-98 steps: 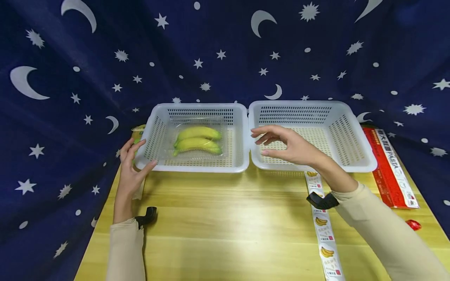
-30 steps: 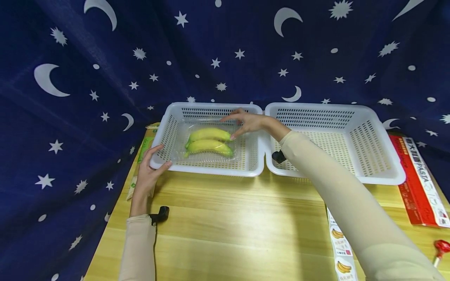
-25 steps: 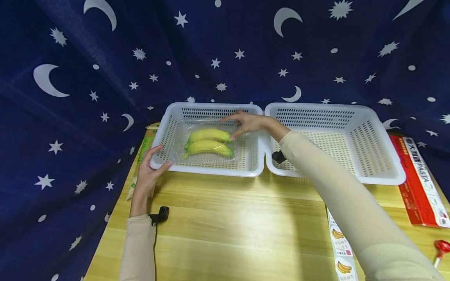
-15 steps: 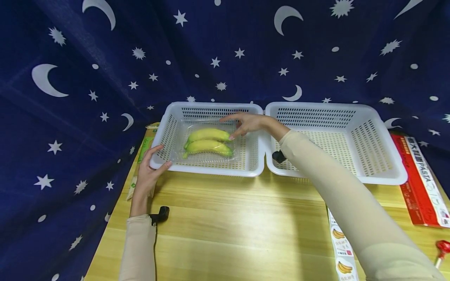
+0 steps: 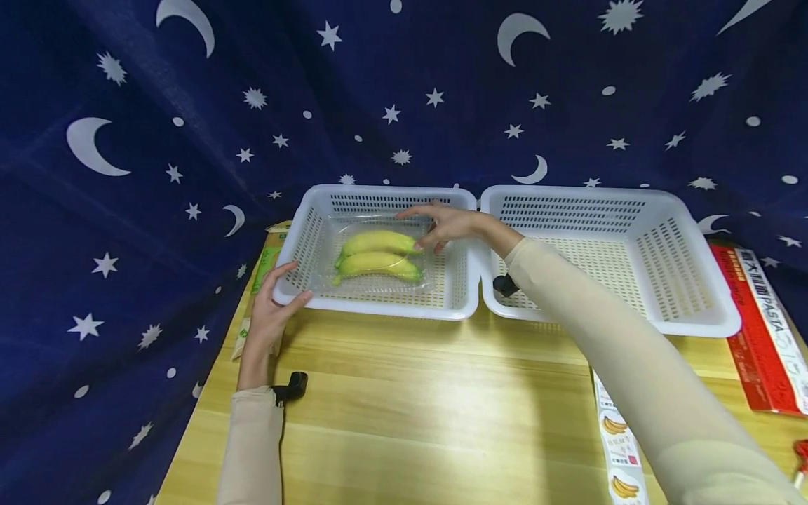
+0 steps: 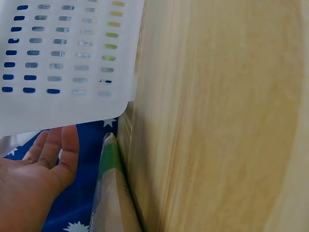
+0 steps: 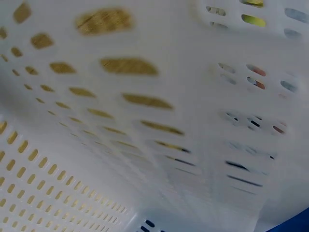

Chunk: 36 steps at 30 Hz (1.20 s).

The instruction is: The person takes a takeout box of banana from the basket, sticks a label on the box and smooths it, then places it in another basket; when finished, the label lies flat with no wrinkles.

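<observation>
Two bananas lie side by side in a clear plastic clamshell box, inside the left white plastic basket. My right hand reaches in over the shared side of the baskets. Its spread fingers overlap the right part of the box, with the thumb tip by the ends of the bananas. In the right wrist view a basket wall hides that hand. My left hand holds the left basket's near-left corner, thumb on the front rim; other fingers show just beyond the rim in the left wrist view.
A second white basket adjoins on the right, under my right forearm. Right of it lies a red pasta packet. A strip of banana stickers and a red lollipop lie nearer. A green-and-tan packet is left of the baskets.
My right hand has moved left from above the right basket into the left one, over the clamshell box. For the last second both hands have stayed nearly still; the head view has shifted slightly.
</observation>
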Tool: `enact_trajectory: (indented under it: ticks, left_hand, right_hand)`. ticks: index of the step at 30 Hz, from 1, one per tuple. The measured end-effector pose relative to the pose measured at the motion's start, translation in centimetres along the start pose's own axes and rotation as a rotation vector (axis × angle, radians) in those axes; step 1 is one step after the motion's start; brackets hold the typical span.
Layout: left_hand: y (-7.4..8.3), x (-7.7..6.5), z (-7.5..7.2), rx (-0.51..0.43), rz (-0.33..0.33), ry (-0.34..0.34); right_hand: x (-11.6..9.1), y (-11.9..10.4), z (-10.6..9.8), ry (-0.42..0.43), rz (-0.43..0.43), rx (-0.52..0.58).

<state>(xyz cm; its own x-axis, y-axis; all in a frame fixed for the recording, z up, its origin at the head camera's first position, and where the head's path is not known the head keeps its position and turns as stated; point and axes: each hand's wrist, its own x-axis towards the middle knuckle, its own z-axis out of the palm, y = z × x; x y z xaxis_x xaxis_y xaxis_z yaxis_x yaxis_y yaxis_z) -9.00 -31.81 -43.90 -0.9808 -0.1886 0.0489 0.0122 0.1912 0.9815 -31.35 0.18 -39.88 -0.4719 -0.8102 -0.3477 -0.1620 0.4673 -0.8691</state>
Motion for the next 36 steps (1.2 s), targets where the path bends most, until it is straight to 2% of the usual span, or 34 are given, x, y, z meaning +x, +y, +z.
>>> enact_trajectory:
  ticks: [8, 19, 27, 36]
  left_hand:
    - [-0.1, 0.1, 0.1, -0.007, 0.010, 0.003]
    - [0.0, 0.1, 0.2, -0.019, 0.008, 0.014]
    - [-0.2, -0.2, 0.4, -0.033, 0.024, 0.022]
    - [-0.3, -0.3, 0.3, 0.015, 0.016, 0.047]
  right_hand:
    - [0.2, 0.3, 0.0, 0.002, -0.004, 0.122]
    - [0.0, 0.3, 0.2, 0.020, 0.040, 0.286]
    - [-0.5, 0.4, 0.5, 0.134, -0.011, 0.330]
    - [-1.8, -0.3, 0.7, 0.128, -0.059, 0.381]
